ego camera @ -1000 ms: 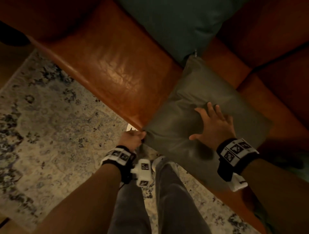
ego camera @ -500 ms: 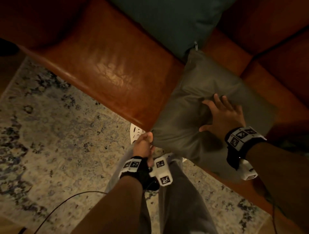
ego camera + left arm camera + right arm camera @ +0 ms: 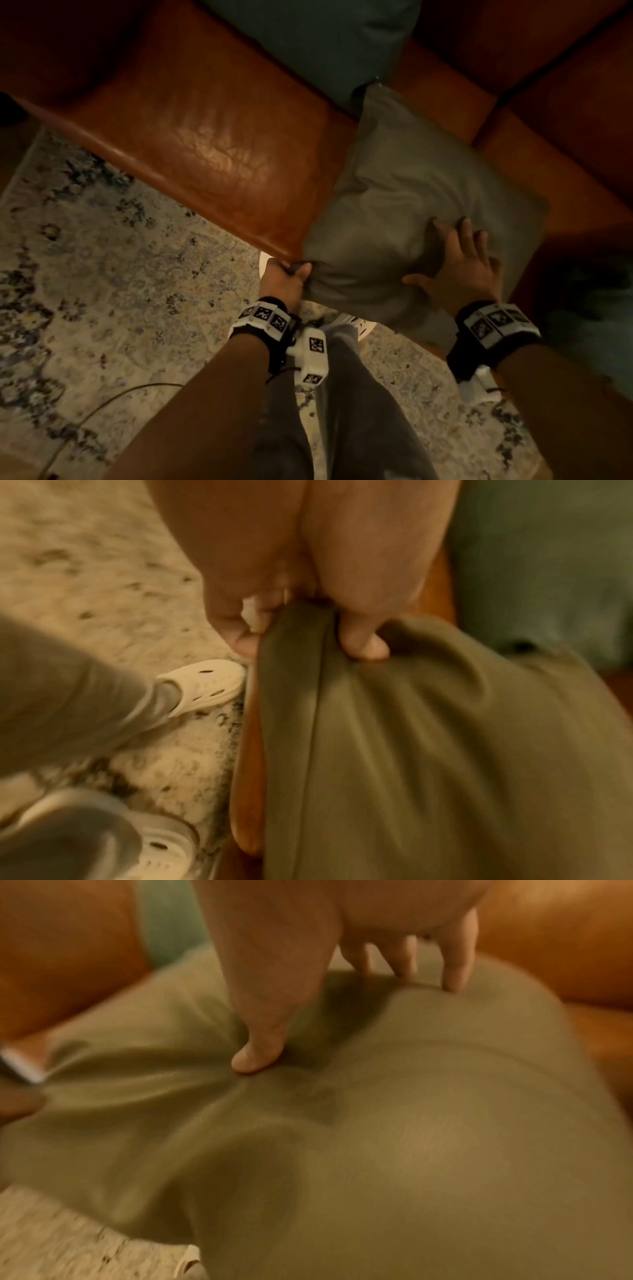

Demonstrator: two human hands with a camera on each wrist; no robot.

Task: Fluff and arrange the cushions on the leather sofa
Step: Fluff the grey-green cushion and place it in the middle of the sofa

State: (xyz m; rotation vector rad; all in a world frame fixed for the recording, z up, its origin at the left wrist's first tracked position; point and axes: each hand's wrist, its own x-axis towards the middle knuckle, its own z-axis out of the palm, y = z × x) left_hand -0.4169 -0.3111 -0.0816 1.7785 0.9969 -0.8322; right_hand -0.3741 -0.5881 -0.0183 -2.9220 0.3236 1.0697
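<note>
An olive-grey cushion lies on the brown leather sofa, its near edge hanging over the seat front. My left hand pinches the cushion's near left corner, thumb and curled fingers bunching the fabric. My right hand lies flat on the cushion with fingers spread, pressing a dent into it; the thumb digs into the cloth. A teal cushion sits behind, touching the olive one's far corner.
A pale patterned rug covers the floor in front of the sofa. My legs in grey trousers and white clogs stand against the seat edge. A thin cable crosses the rug at the lower left.
My left hand has kept its grip on the corner while shifting slightly right. The right hand stays pressed flat on the cushion, and the dent under it has deepened.
</note>
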